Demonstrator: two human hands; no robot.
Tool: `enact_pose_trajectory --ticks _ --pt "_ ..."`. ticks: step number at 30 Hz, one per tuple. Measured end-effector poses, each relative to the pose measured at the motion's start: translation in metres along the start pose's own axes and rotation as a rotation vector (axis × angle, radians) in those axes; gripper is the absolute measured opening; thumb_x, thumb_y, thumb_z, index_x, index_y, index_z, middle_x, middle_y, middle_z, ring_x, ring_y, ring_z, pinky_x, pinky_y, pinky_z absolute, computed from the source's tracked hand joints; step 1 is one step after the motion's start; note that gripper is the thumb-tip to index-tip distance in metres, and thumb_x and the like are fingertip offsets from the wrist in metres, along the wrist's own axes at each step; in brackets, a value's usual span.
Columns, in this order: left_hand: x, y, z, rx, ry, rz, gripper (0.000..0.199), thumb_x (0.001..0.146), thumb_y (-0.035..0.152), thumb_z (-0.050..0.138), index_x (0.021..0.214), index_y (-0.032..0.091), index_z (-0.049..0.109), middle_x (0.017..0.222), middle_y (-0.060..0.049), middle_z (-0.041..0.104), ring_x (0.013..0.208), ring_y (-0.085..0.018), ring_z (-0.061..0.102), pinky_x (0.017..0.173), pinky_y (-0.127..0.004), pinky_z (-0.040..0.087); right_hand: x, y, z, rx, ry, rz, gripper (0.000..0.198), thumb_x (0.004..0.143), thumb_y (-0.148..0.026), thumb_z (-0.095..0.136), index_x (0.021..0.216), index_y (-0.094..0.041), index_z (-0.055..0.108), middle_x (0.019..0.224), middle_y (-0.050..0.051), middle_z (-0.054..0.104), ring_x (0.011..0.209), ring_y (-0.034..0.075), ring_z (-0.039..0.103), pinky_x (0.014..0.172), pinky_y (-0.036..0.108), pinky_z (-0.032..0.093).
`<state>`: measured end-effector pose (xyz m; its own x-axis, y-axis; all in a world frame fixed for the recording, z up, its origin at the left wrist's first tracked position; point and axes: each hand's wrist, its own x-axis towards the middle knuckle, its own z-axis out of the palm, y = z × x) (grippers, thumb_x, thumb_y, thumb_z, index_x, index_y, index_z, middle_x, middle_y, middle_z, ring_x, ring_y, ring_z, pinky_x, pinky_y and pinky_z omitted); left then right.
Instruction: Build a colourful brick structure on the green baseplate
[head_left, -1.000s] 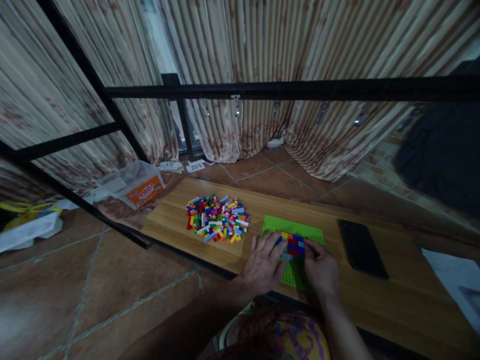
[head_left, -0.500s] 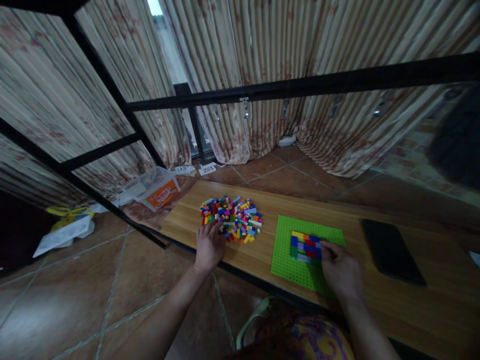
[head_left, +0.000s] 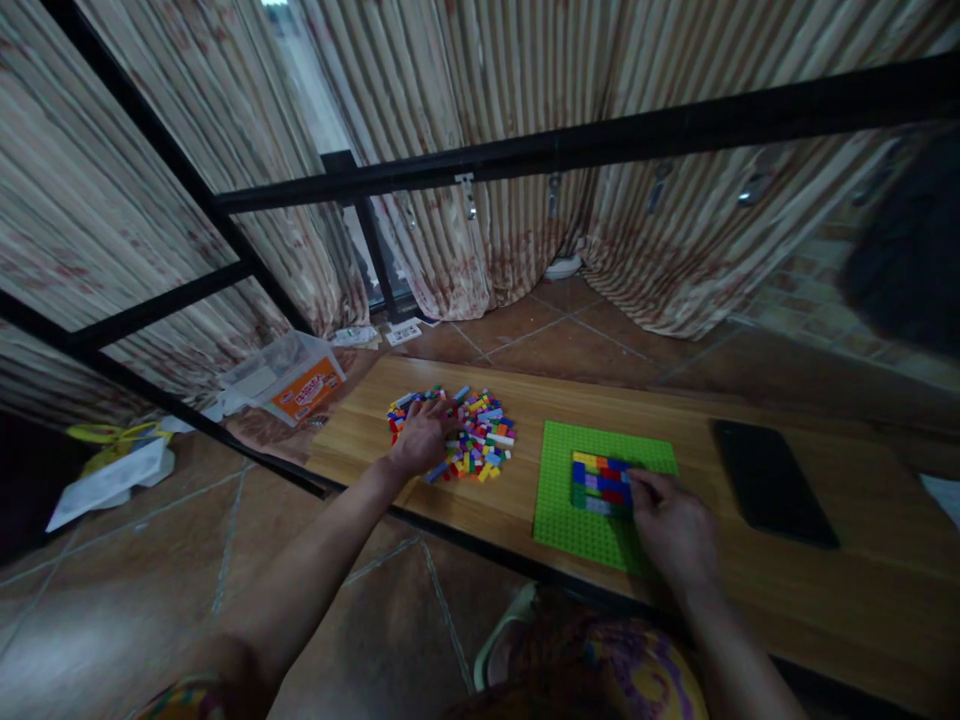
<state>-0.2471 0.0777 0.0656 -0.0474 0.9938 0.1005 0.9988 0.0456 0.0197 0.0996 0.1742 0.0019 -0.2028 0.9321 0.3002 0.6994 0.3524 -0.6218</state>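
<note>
My left hand (head_left: 424, 438) lies over a loose pile of small coloured toy bricks (head_left: 480, 445), its fingers stretched out among the pieces. On a green studded baseplate (head_left: 553, 500) stands a flat rectangle of joined toy bricks (head_left: 596, 482) in yellow, orange, blue, red, purple, green and grey. At the right edge of that rectangle is my right hand (head_left: 671, 520), thumb and fingers drawn together against the bricks. What sits between those fingertips is hidden.
A wooden bench top (head_left: 360, 410) carries the bricks and baseplate. Right of the plate lies a dark flat tablet-like object (head_left: 772, 485). Beyond the left end stands a clear plastic box (head_left: 292, 375) with an orange label. A black metal rail (head_left: 525, 155) crosses behind, before striped curtains (head_left: 510, 90).
My left hand has moved forward from the near edge of the pile to over its bricks, fingers spreading. My right hand stays at the brick rectangle. The whole view has shifted slightly.
</note>
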Motion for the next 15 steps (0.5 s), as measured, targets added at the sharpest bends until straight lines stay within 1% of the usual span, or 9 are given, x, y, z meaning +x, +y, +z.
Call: enact_pose_trajectory --ticks 3,6,9,11,12,14,15 --pt "0.004 -0.002 -0.002 0.012 -0.007 0.039 0.039 0.078 0.011 0.054 0.109 0.030 0.070 0.135 -0.006 0.054 0.124 -0.028 0.046 0.104 -0.049 0.034 0.000 -0.001 0.000 0.008 0.008 -0.025 0.037 0.084 -0.038 0.042 0.092 -0.019 0.071 0.095 0.011 0.072 0.080 0.025 0.065 0.075 0.037 0.049" --pt "0.006 -0.006 -0.004 0.003 0.015 0.046 0.032 0.081 0.014 0.053 0.104 0.028 0.071 0.130 -0.006 0.058 0.121 -0.028 0.049 0.104 -0.048 0.035 0.000 -0.004 0.000 0.016 0.018 -0.039 0.034 0.085 -0.036 0.042 0.091 -0.019 0.071 0.092 0.010 0.071 0.078 0.023 0.065 0.075 0.036 0.048" --pt "0.004 -0.003 -0.007 -0.126 0.119 0.034 0.021 0.083 0.019 0.055 0.097 0.023 0.070 0.123 -0.007 0.062 0.117 -0.027 0.053 0.102 -0.046 0.038 0.001 -0.008 -0.001 0.012 0.017 -0.019 0.034 0.085 -0.034 0.042 0.091 -0.019 0.071 0.090 0.010 0.071 0.076 0.022 0.064 0.073 0.035 0.048" --pt "-0.001 0.009 -0.009 -0.310 0.205 0.020 0.016 0.083 0.022 0.055 0.092 0.020 0.068 0.113 -0.009 0.066 0.108 -0.024 0.058 0.096 -0.040 0.044 0.001 -0.010 -0.001 0.022 0.021 -0.001 0.033 0.085 -0.034 0.042 0.091 -0.018 0.071 0.091 0.010 0.071 0.076 0.022 0.064 0.073 0.035 0.048" --pt "-0.005 0.019 -0.009 -0.423 0.239 0.004 0.015 0.084 0.023 0.054 0.090 0.019 0.067 0.105 -0.009 0.067 0.100 -0.022 0.061 0.089 -0.036 0.047 0.002 -0.011 -0.001 0.027 0.023 0.005 0.033 0.085 -0.033 0.042 0.091 -0.018 0.071 0.091 0.010 0.071 0.076 0.022 0.064 0.074 0.035 0.048" --pt "-0.014 0.047 -0.008 -0.608 0.220 -0.051 0.012 0.083 0.023 0.054 0.084 0.017 0.064 0.088 -0.006 0.066 0.077 -0.017 0.061 0.074 -0.029 0.049 0.003 -0.013 -0.001 0.034 0.026 0.016 0.033 0.085 -0.032 0.043 0.091 -0.017 0.071 0.092 0.010 0.071 0.077 0.022 0.064 0.074 0.035 0.048" --pt "-0.018 0.063 -0.006 -0.684 0.200 -0.084 0.011 0.082 0.023 0.054 0.083 0.018 0.063 0.082 -0.004 0.065 0.071 -0.015 0.059 0.068 -0.027 0.047 0.003 -0.013 -0.001 0.036 0.028 0.021 0.033 0.085 -0.032 0.043 0.092 -0.017 0.071 0.092 0.010 0.071 0.078 0.022 0.064 0.075 0.035 0.049"
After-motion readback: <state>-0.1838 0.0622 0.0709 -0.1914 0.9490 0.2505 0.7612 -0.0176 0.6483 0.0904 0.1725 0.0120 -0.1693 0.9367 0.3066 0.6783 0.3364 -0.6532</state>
